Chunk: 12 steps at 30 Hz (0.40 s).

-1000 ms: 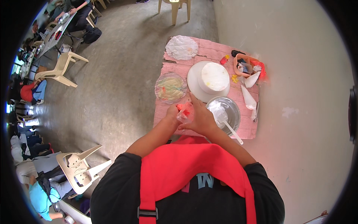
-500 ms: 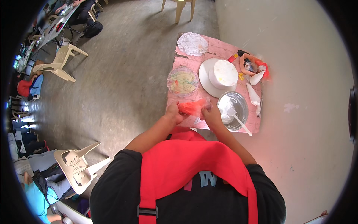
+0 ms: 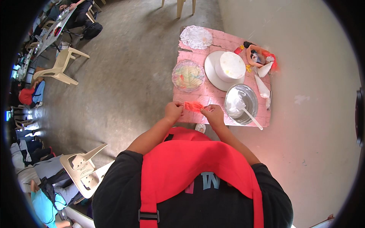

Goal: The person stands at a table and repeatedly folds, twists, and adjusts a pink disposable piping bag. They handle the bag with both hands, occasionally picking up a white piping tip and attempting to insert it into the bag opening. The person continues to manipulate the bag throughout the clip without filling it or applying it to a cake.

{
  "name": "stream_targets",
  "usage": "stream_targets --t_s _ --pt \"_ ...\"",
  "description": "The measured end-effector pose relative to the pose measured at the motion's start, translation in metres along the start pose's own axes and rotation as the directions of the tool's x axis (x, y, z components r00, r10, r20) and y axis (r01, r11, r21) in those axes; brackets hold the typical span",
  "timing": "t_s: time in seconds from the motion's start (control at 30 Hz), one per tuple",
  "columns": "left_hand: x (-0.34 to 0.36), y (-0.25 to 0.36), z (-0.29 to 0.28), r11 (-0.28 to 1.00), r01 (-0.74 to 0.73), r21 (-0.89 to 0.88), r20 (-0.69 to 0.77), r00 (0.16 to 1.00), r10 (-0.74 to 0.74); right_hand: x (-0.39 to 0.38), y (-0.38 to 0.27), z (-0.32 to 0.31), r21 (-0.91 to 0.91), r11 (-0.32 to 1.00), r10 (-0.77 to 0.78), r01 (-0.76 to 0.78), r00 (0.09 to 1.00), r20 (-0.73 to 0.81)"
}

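Note:
Pinched between my two hands, a thin orange-red plastic bag (image 3: 193, 106) is pulled out sideways over the table's near edge. My left hand (image 3: 174, 111) grips its left end, and my right hand (image 3: 214, 113) holds the right end with bent fingers. Just right of that hand stands a metal bowl (image 3: 254, 99) with white icing (image 3: 235, 100) and a white-handled spatula (image 3: 252, 119) leaning in it. Beyond, a round white-iced cake (image 3: 231, 65) rests on a white cake turntable (image 3: 213, 74). Whether the bag contains anything is unclear.
On the pink table (image 3: 197, 97), a colour-smeared round cover (image 3: 188, 76) and a whiter one (image 3: 196, 37) lie left. White piping bags (image 3: 262, 87) and an orange basket (image 3: 251, 60) line the right, near the wall (image 3: 308, 76). Plastic chairs (image 3: 64, 66) and seated people are farther left.
The bag, bunched up before, is now stretched flatter and narrower between my hands. My left hand has turned and closed on its end. The table sits slightly higher in view.

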<state>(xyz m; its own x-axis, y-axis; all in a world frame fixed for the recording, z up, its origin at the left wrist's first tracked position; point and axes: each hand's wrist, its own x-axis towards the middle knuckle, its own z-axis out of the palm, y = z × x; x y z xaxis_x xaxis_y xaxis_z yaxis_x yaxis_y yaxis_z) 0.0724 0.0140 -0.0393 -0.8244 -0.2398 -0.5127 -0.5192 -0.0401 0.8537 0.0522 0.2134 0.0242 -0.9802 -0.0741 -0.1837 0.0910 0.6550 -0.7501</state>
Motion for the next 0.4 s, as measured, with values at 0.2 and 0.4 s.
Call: stream_targets --t_s 0.2,0.4 --pt "-0.003 0.005 -0.001 0.973 -0.126 0.195 -0.053 0.989 0.139 0.007 0.010 0.013 0.055 0.981 0.183 -0.186 0.981 0.065" --pt "0.008 -0.007 0.001 0.841 -0.328 0.429 0.005 0.932 0.361 0.010 0.004 0.030 0.520 0.814 0.097 -0.259 0.943 0.317"
